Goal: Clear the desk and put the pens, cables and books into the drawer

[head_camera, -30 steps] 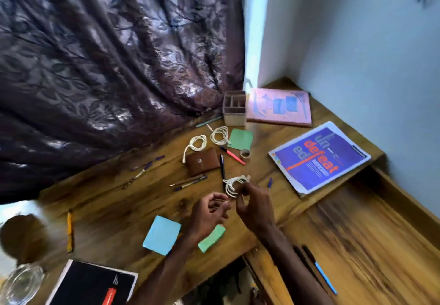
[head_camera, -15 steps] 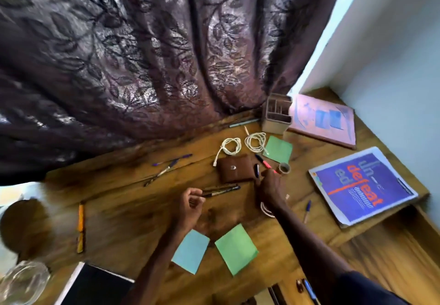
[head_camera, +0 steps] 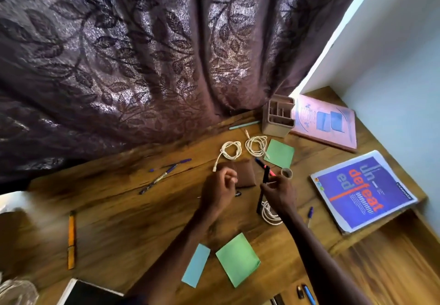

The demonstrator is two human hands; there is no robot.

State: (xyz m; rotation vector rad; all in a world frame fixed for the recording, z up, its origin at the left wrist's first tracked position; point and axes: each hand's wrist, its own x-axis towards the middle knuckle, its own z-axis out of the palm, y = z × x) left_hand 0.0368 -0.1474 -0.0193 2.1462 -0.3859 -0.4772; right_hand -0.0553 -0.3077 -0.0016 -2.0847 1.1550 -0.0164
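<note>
My right hand (head_camera: 279, 194) grips a black pen (head_camera: 264, 177) held upright, and a coiled white cable (head_camera: 270, 215) hangs under its palm. My left hand (head_camera: 220, 185) has its fingers curled over two pens by the brown pouch (head_camera: 247, 173). A pen tip (head_camera: 238, 194) pokes out beside it, and I cannot tell whether it grips them. Two more white cables (head_camera: 229, 149) (head_camera: 257, 146) lie behind the pouch. A blue book (head_camera: 362, 190) and a pink book (head_camera: 326, 123) lie on the right. The open drawer (head_camera: 392, 269) at lower right holds pens (head_camera: 307, 292).
Loose on the desk lie blue pens (head_camera: 166, 173), an orange pencil (head_camera: 71, 240), a red pen (head_camera: 264, 166), a blue pen (head_camera: 310, 214), a tape roll (head_camera: 286, 173) and green and blue notes (head_camera: 238, 259). A pen holder (head_camera: 278, 116) stands by the curtain. A black book (head_camera: 90, 295) is at bottom left.
My right hand, still carrying the coiled cable, has picked up the black pen beside the pouch. My left hand has moved forward over the two pens. My view has swung left.
</note>
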